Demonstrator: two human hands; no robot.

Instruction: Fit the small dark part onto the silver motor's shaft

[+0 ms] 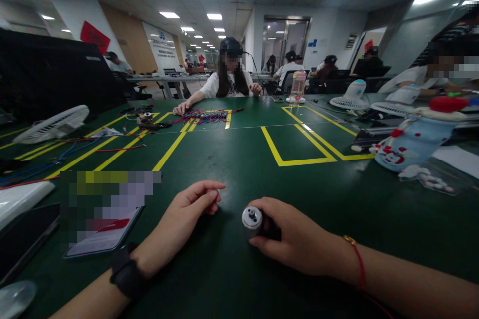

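Containers: at the right side of the green table (224, 152) stands a pale blue bottle (406, 142) with a red and white top; its wall is opaque, and its contents cannot be told. Beside its base lies a clear plastic bag (430, 180) containing small, pale, rounded pieces. Toward the far edge stands a clear bottle (298, 87) with a pinkish upper part; whether it contains anything cannot be told.

Grip: the right hand (295, 234) is closed around a small cylindrical motor (252, 218), fingers on the far side and thumb on the near side. The motor is located at the near middle of the table, its round silver end face, with a central shaft and small holes, exposed toward the viewer; whether its base touches the table cannot be told. The left hand (190, 207) is empty, its fingers loosely bent and its thumb close to the index finger; it is held just left of the motor, apart from it.

Surroundings: a phone (112, 232) lies left of the left forearm. Yellow tape (307, 163) marks outlines on the table. Across the table, a seated person (232, 79) rests one hand beside a bundle of red and blue wires (209, 116). A white fan (56, 123) stands at the left.
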